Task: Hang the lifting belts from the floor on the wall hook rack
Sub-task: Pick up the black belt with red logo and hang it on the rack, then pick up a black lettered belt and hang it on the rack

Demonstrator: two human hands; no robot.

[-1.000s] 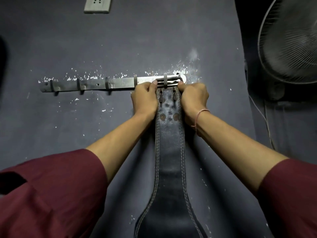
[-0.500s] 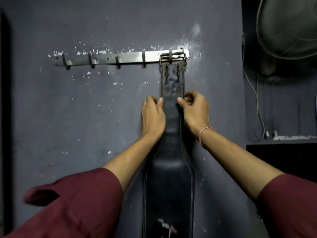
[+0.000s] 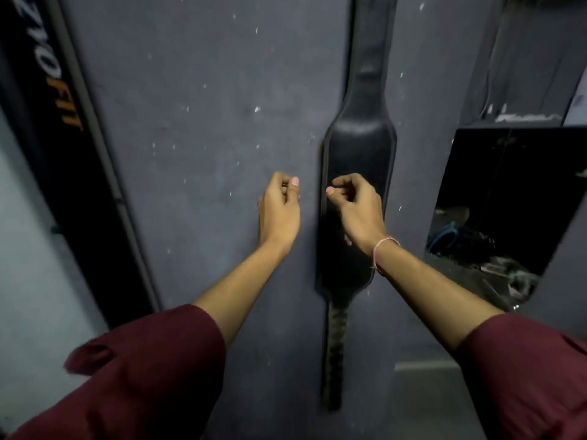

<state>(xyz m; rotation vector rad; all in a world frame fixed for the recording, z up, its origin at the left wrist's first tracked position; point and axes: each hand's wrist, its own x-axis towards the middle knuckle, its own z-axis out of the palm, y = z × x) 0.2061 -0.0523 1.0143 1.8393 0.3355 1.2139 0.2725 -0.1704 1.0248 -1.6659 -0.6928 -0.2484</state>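
A black leather lifting belt (image 3: 360, 147) hangs straight down the grey wall, its wide padded middle at centre and its narrow tail reaching low. Its top and the hook rack lie above the frame, out of sight. My left hand (image 3: 279, 211) is just left of the belt, apart from it, fingers curled with nothing in them. My right hand (image 3: 357, 211) hovers in front of the belt's wide part, fingers loosely curled, not gripping it.
A dark vertical banner (image 3: 60, 100) with orange lettering stands along the wall on the left. At the right a dark recess (image 3: 508, 198) holds cluttered items, with a ledge (image 3: 524, 117) and cables above it.
Both hands have let go of the belt and dropped down its length. The view has tilted down, so the hook rack and buckle have left the frame.
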